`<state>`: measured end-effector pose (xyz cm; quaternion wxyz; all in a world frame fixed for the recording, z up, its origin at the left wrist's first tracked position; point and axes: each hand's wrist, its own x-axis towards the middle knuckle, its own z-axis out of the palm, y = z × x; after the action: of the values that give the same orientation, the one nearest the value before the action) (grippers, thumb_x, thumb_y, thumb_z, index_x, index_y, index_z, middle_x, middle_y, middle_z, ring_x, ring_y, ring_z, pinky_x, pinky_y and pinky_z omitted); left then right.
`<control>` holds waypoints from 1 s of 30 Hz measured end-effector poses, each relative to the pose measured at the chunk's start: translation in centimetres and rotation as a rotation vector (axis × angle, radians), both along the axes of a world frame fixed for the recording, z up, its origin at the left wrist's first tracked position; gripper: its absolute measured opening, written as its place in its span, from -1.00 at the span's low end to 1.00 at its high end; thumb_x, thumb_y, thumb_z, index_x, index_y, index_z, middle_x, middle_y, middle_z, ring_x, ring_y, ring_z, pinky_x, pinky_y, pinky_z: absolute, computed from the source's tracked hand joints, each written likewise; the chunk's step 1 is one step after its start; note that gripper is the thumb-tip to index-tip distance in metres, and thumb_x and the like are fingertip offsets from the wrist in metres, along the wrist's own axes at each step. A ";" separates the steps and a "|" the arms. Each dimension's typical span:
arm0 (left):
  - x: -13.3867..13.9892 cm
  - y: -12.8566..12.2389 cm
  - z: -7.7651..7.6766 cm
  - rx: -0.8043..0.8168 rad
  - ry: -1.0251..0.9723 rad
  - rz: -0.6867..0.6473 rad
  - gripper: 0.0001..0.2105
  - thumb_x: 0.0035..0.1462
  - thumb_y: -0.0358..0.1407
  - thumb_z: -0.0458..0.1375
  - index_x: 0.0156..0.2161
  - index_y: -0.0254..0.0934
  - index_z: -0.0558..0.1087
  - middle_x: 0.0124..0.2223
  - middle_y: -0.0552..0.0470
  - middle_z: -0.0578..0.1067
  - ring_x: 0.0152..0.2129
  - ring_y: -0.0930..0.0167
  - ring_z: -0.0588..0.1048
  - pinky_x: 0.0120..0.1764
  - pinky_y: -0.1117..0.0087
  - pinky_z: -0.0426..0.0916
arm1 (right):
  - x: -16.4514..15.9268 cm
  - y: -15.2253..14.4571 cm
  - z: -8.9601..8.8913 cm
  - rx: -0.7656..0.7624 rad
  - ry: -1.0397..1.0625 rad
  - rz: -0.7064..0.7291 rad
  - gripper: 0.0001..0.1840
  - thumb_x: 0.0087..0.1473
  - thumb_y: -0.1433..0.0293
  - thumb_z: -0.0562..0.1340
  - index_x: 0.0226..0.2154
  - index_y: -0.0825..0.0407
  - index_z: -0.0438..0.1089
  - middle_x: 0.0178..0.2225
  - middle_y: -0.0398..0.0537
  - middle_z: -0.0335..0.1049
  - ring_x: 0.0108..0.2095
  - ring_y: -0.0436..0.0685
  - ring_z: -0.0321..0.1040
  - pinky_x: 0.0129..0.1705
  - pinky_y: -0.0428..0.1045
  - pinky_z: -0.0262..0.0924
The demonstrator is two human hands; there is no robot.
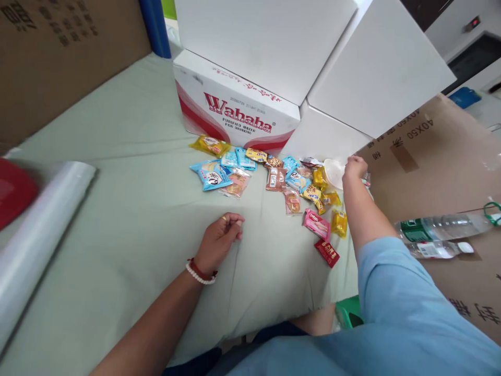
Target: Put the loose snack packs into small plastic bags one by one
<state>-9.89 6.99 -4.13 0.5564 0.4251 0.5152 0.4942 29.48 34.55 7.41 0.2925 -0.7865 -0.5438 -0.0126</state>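
Note:
My left hand (pixel 221 239) rests above the cloth with its fingers curled in, and I see nothing in it. At the table's right side my right hand (pixel 355 168) is closed beside a white round bowl (pixel 333 173); what its fingers hold is hidden. Colourful wrapping (pixel 367 181) shows just behind that wrist. Between the hands lie small wrapped snacks: a blue chip bag (pixel 211 175), a yellow packet (pixel 211 145), a brown packet (pixel 276 178), a pink wafer packet (pixel 317 224), a dark red packet (pixel 326 253) and a gold packet (pixel 338 223).
Behind the snacks stands a Wahaha water carton (pixel 238 112) with white boxes (pixel 266 42) stacked on and beside it. A plastic roll (pixel 43 224) and a red object (pixel 15 193) lie at left. Plastic bottles (pixel 450 228) lie on brown cardboard (pixel 415 151) at right.

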 end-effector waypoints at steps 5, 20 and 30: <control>0.3 0.1 0.1 0.005 0.035 -0.068 -0.64 0.12 0.04 0.23 -0.24 -0.25 0.48 -0.51 0.14 0.40 -0.56 0.43 0.39 -0.41 0.39 0.31 | -7.7 -10.0 -2.4 0.319 0.513 0.174 -0.63 0.32 0.10 0.10 -0.06 -0.02 0.44 -0.42 -0.14 0.34 -0.55 0.02 0.23 -0.52 -0.07 0.18; 1.3 -0.9 -0.1 0.154 0.378 -0.066 -0.69 0.23 -0.01 0.14 -0.38 -0.20 0.37 -0.50 0.14 0.34 -0.51 0.41 0.30 -0.38 0.38 0.18 | -20.5 -27.5 -11.1 -0.042 0.684 0.935 -0.63 0.22 0.01 0.34 -0.05 -0.15 0.52 -0.16 -0.01 0.45 -0.33 0.13 0.36 -0.27 0.08 0.38; 1.5 -1.3 0.9 0.245 0.275 -0.225 -0.64 0.29 0.05 0.05 -0.34 -0.21 0.36 -0.42 0.08 0.38 -0.47 0.39 0.32 -0.35 0.36 0.23 | -19.9 -26.7 -11.8 -0.223 0.993 0.875 -0.61 0.22 -0.03 0.33 -0.33 -0.05 0.42 -0.35 -0.13 0.35 -0.36 0.07 0.31 -0.29 -0.02 0.26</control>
<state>-8.37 5.73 -3.21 0.4767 0.6078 0.4719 0.4251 9.56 7.86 -4.42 0.4032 -0.4313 -0.6115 0.5267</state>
